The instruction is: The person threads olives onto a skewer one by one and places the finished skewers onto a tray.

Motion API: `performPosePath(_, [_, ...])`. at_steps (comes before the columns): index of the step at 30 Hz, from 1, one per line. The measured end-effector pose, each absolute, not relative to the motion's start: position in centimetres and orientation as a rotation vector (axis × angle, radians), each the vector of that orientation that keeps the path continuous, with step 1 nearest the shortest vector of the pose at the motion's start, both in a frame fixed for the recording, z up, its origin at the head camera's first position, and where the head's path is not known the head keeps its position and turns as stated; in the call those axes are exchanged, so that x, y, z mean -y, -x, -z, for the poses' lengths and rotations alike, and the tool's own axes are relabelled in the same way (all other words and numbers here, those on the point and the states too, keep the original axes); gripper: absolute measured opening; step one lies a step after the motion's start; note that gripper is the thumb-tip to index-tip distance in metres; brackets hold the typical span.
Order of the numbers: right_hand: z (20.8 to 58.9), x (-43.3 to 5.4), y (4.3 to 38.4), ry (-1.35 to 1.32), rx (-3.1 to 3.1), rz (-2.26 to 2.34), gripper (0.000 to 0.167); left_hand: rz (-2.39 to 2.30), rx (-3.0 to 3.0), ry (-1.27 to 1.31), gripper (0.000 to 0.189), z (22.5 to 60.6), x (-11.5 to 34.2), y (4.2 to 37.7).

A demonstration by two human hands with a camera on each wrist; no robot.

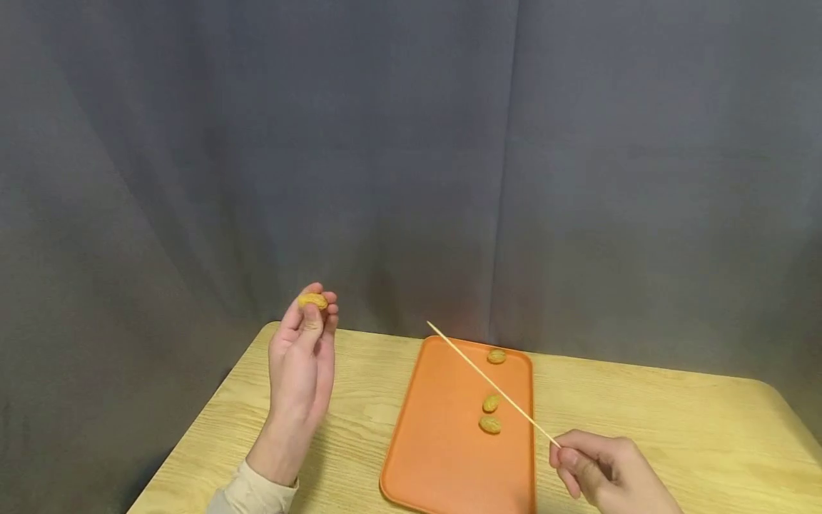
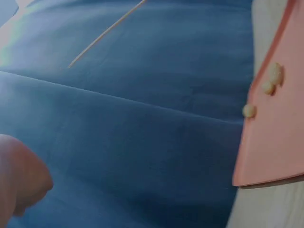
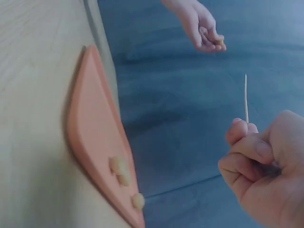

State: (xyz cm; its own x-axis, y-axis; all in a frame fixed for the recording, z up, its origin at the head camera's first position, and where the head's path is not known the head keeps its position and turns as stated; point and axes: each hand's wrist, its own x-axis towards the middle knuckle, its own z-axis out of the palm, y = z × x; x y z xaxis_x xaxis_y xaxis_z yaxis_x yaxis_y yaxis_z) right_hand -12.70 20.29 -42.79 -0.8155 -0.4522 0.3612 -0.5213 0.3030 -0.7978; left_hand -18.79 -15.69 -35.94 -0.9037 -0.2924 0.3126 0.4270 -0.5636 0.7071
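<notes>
My left hand (image 1: 303, 360) is raised above the left of the table and pinches a small oval yellow-brown piece (image 1: 313, 300) with a wrinkled surface; its exact kind I cannot tell. Lower at the right, my right hand (image 1: 610, 467) grips one end of a thin bamboo skewer (image 1: 494, 385) between thumb and fingers. The skewer slants up and left above the tray, its bare tip apart from the held piece. On the orange tray (image 1: 437, 442) lie three similar pieces (image 1: 490, 425), toward its right side. Only part of the left hand (image 2: 23, 178) appears in the left wrist view.
The tray rests on a light wooden table (image 1: 655, 414), near the table's back edge. Behind that edge hangs a dark grey curtain (image 1: 385, 178), which also runs down the left side.
</notes>
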Motion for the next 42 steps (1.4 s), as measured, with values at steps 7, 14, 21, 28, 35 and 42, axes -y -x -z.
performPosePath(7, [42.1,-19.4,12.0,-1.055,2.331,-1.429,0.035,2.545,1.413,0.454,0.044,35.2,14.0,17.9])
performPosePath(14, [42.9,-18.3,12.4,-1.184,2.199,-1.384,0.041,2.633,1.41,0.476,0.041,36.0,13.1,17.6])
performPosePath(21, [43.0,-18.3,12.7,-1.203,2.183,-1.324,0.041,2.683,1.361,0.494,0.039,36.3,12.2,17.4])
performPosePath(28, [43.0,-18.6,12.6,-1.156,2.203,-1.331,0.04,2.675,1.373,0.439,0.045,36.3,11.8,17.3])
performPosePath(35, [42.9,-18.8,12.6,-1.145,2.232,-1.356,0.038,2.681,1.391,0.404,0.048,36.3,11.7,17.5])
performPosePath(42, [42.9,-18.8,12.7,-1.147,2.263,-1.352,0.036,2.701,1.395,0.362,0.048,36.5,11.7,17.6])
